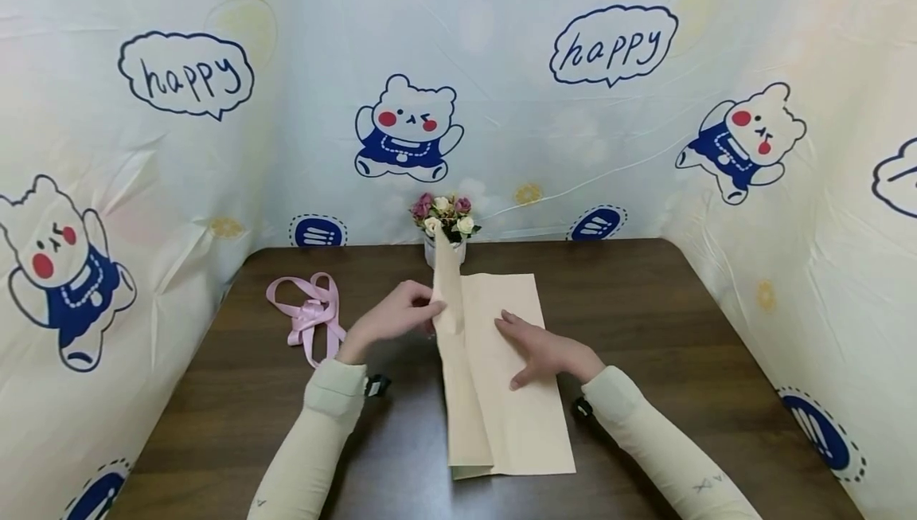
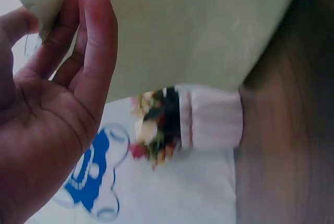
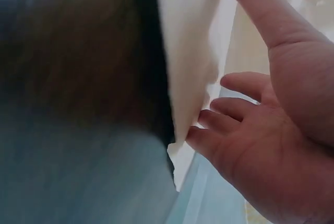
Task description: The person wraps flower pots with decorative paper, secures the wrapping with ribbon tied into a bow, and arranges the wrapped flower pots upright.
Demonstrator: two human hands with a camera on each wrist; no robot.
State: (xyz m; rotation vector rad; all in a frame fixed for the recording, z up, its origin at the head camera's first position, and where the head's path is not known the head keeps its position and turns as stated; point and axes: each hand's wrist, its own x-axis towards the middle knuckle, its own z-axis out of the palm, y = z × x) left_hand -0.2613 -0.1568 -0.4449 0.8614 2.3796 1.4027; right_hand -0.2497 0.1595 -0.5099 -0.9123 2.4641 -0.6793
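A folded sheet of cream paper (image 1: 512, 424) lies lengthwise on the table, its left flap raised, with the far corner standing up. My left hand (image 1: 397, 313) pinches that flap's left edge between thumb and fingers. In the left wrist view the same hand (image 2: 57, 104) has its fingertips at the lifted paper (image 2: 182, 36), which fills the top. My right hand (image 1: 540, 349) rests on the flat right part with fingers spread. From the right wrist, the hand's (image 3: 261, 130) fingertips touch the paper (image 3: 188, 51); its fingers are nearly straight.
To the left of the paper lies a loose bundle of pink ribbon (image 1: 313, 313). A small white pot of artificial flowers (image 1: 447, 217) stands at the back edge of the dark wooden table (image 1: 616, 289), just beyond the paper. Printed cloth (image 1: 501, 146) hangs around the table.
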